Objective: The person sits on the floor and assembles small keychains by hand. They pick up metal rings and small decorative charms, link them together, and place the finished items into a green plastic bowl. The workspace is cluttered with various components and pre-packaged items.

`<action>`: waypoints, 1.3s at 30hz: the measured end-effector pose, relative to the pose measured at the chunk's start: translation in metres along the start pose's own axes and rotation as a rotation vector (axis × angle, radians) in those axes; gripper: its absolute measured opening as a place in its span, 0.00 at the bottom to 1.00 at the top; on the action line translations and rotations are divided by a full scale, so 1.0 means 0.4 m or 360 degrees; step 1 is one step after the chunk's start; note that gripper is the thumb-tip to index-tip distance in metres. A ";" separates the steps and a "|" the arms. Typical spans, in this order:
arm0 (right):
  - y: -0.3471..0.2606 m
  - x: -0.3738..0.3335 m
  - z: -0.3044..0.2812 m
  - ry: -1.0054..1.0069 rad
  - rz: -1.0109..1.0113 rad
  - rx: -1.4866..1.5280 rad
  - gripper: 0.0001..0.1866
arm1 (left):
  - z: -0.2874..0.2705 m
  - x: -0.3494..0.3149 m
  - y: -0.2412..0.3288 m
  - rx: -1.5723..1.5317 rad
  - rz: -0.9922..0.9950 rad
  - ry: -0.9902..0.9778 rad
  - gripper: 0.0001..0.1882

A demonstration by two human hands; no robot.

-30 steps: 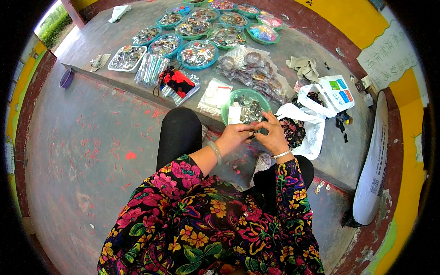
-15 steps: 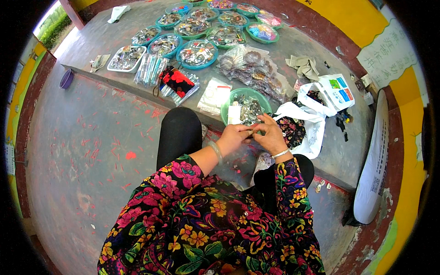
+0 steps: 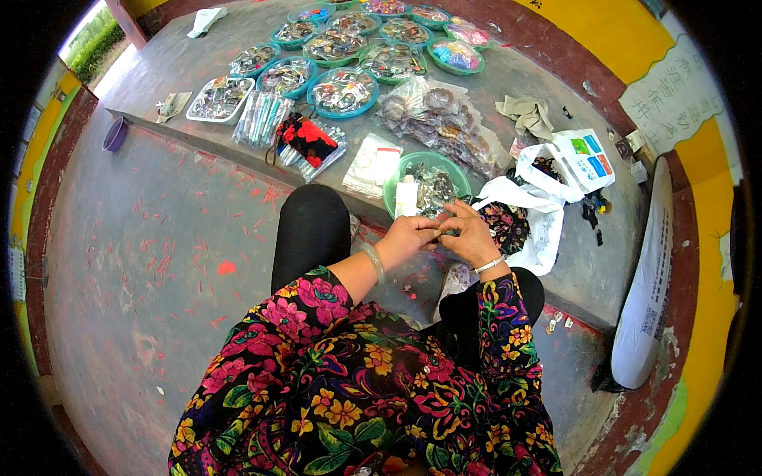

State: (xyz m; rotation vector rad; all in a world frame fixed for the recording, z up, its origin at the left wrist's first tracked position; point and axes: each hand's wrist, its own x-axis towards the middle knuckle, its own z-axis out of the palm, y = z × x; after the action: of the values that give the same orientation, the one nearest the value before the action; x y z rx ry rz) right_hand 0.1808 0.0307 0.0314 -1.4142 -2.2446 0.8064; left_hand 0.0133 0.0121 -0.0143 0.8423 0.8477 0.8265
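My left hand [image 3: 403, 242] and my right hand [image 3: 471, 238] meet fingertip to fingertip above my knees, just on the near side of a green basin [image 3: 389, 190]. Both are closed in a pinch. Whatever lies between the fingertips is too small and too covered to name. The basin holds many small shiny pieces, with a white card [image 3: 406, 198] standing among them. Right of my right hand, an open white plastic bag [image 3: 545, 238] has dark flower-patterned items [image 3: 508, 226] in it.
Behind the basin lie clear bags of brownish rings [image 3: 436, 119] and a flat white packet [image 3: 373, 165]. A red-and-black pouch [image 3: 307, 141] rests on wrapped packs. Several filled basins [image 3: 343, 94] crowd the raised ledge. A purple bowl [image 3: 116, 135] stands on the lower floor at left.
My hands stay pinched together in almost the same place; the right fingers have shifted very slightly. The view has moved a hair. Nothing else differs.
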 end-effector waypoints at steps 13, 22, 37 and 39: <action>-0.075 0.004 0.024 0.0513 -0.0248 0.0117 0.05 | 0.022 -0.018 0.041 -0.0537 0.0185 0.0150 0.13; -0.054 0.013 0.008 0.0507 0.0061 0.0474 0.17 | 0.015 -0.020 0.044 -0.0349 0.0165 0.0309 0.11; -0.026 0.017 0.035 0.0391 0.0431 0.1603 0.02 | 0.025 -0.027 0.060 -0.0459 0.0147 0.0241 0.11; -0.027 0.016 0.035 0.0392 0.0427 0.1619 0.03 | 0.024 -0.026 0.061 -0.0475 0.0122 0.0262 0.11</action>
State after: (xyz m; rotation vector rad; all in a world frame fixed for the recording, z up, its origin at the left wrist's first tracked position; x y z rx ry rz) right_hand 0.1626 0.0293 0.0275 -1.1745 -1.1298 1.4669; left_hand 0.0108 0.0106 0.0139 0.5516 0.8144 1.0713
